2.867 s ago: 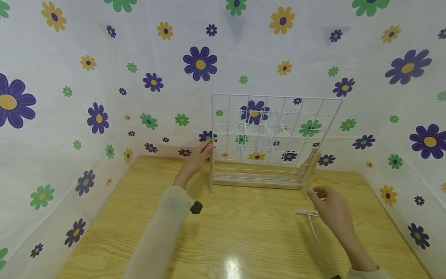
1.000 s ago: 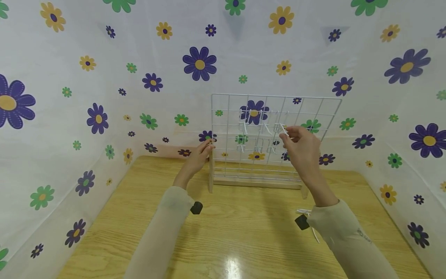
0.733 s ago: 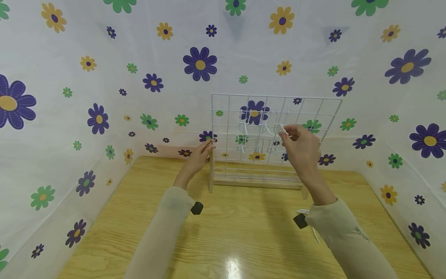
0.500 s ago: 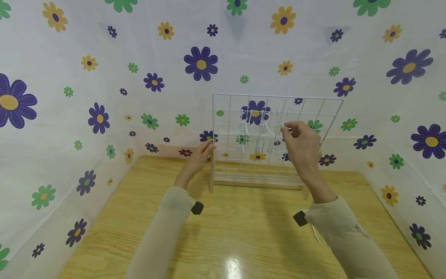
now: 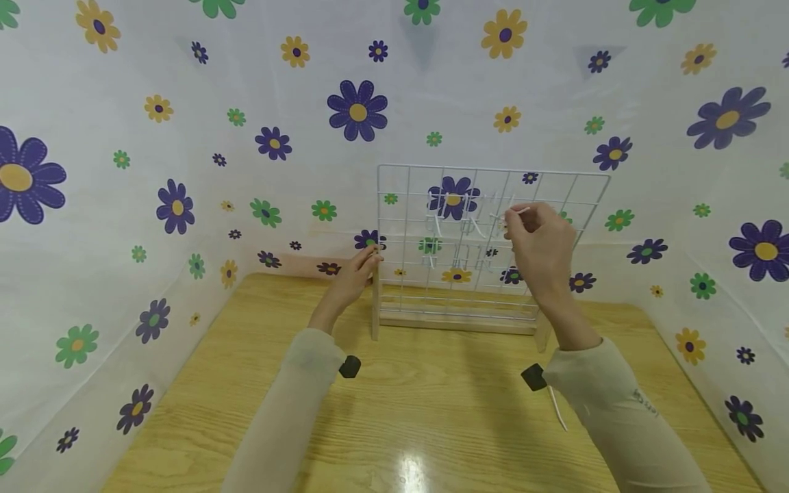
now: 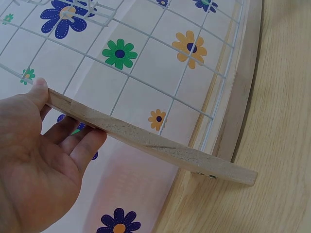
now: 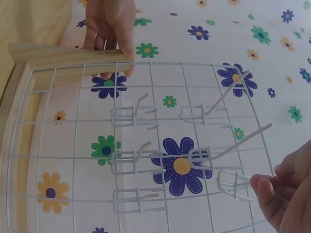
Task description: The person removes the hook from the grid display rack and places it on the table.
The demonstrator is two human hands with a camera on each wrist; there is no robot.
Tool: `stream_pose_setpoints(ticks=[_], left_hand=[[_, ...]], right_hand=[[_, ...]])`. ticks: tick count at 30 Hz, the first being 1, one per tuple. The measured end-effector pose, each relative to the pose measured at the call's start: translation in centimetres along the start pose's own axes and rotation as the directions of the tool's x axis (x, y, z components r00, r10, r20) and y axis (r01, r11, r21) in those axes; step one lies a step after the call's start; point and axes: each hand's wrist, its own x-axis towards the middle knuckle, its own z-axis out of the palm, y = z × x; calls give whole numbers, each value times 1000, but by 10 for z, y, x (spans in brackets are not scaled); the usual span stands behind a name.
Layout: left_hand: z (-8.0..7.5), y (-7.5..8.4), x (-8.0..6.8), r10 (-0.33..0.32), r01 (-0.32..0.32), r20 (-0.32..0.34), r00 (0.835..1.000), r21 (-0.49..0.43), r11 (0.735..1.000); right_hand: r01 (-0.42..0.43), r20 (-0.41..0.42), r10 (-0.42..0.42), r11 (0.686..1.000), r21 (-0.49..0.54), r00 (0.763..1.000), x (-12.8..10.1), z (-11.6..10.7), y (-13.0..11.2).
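Observation:
A white wire grid (image 5: 555,188) stands upright in a wooden stand (image 5: 453,322) at the back of the table. My left hand (image 5: 370,257) grips the stand's left wooden post (image 6: 146,141), thumb on one side and fingers behind (image 7: 109,24). My right hand (image 5: 514,219) is raised in front of the grid's upper right part and pinches a white wire hook (image 5: 522,210). In the right wrist view this hook (image 7: 231,184) is at the grid wires beside my fingertips (image 7: 265,194). Several white hooks (image 7: 129,116) hang on the grid.
Another white hook (image 5: 557,411) lies on the wooden table (image 5: 431,411), partly under my right sleeve. Flowered white walls (image 5: 123,205) close in the table on the left, back and right.
My right hand left the table by the loose hooks and rose to the grid with a hook pinched. Over the last second it moved slightly up and right. The left hand stayed on the post.

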Motion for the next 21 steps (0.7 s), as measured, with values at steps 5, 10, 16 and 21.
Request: stream_pose_setpoints(ticks=[5, 10, 16, 21], left_hand=[[0, 1, 0, -2, 2, 3, 1000, -9, 1000], [0, 1, 0, 0, 0, 3, 1000, -9, 1000], [0, 1, 0, 1, -1, 4, 1000, -4, 1000], [-1, -1, 0, 3, -3, 4, 1000, 5, 1000]], right_hand=[[-27, -29, 29, 998, 63, 999, 4, -2, 1], [-30, -67, 38, 992, 121, 997, 6, -4, 2], [-39, -74, 51, 986, 163, 996, 6, -9, -8], [-48, -80, 64, 982, 183, 995, 4, -14, -18]])
